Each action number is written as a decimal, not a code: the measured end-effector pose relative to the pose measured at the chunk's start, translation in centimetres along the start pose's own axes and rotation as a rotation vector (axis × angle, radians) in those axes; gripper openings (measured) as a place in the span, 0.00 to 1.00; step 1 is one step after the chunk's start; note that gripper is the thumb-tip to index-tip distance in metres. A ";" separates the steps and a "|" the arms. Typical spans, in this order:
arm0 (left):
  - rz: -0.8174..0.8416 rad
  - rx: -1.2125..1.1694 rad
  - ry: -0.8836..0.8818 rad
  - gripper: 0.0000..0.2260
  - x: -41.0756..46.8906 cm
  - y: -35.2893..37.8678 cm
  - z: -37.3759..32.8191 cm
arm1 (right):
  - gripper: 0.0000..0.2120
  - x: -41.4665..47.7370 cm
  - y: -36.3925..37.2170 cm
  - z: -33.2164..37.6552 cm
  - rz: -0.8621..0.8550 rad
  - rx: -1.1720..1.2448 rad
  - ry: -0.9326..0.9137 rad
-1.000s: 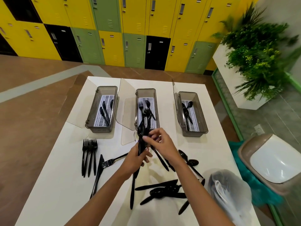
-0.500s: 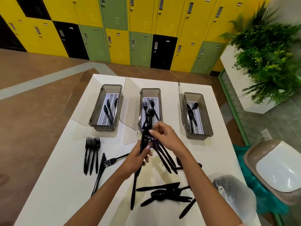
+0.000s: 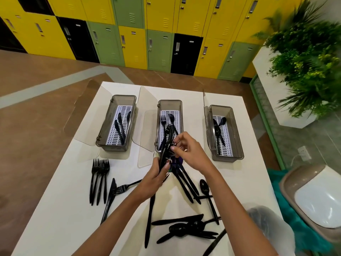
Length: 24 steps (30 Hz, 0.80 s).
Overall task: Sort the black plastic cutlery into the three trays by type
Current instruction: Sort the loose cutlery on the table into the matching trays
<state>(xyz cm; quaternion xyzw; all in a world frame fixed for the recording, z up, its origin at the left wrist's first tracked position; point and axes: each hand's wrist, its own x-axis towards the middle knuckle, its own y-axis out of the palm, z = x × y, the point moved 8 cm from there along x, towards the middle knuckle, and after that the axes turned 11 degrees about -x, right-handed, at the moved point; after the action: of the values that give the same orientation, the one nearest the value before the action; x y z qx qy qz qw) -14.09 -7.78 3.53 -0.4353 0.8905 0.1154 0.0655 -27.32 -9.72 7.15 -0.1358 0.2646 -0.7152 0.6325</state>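
Over the near end of the middle tray, the left hand has its fingers wrapped round a bundle of black cutlery. The bundle stands nearly upright, with long handles hanging below the hand towards the table. The right hand comes in from the right, fingers curled, thumb and forefinger pinching at the bundle just above the left hand. I cannot tell which piece it has.

The three trays sit in a row at the far side:
- The left tray holds knives.
- The middle tray holds forks.
- The right tray holds spoons.

Four loose forks lie side by side on the left of the table. A heap of mixed cutlery lies on the near right, with a plastic bag just beside it.
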 end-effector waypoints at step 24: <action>-0.205 0.087 -0.075 0.19 0.3 -3.4 1.5 | 0.07 9.8 -3.4 -0.3 -0.430 -0.134 0.030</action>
<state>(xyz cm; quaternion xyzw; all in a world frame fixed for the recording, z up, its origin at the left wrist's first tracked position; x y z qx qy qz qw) -11.56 -9.60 1.49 -0.5161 0.8425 0.0855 0.1288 -31.94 -19.00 7.38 -0.2202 0.2855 -0.8164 0.4511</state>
